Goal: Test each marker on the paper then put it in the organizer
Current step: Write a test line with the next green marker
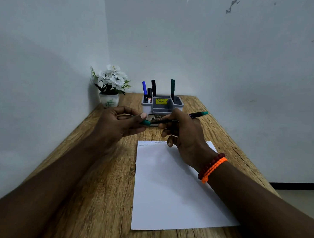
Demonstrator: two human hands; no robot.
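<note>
- While the right hand [181,131] grips the green marker [195,116], its left hand [121,124] pinching the cap [146,122], a slip could streak fingers.
- Paper [174,189] at six o'clock might smudge.

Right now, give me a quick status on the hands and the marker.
Left hand pinches green cap. Right hand grips marker, above paper. Organizer behind, four markers in; path looks open.

Organizer [162,108] yellow sticker [161,101] reads "49.00".
</note>
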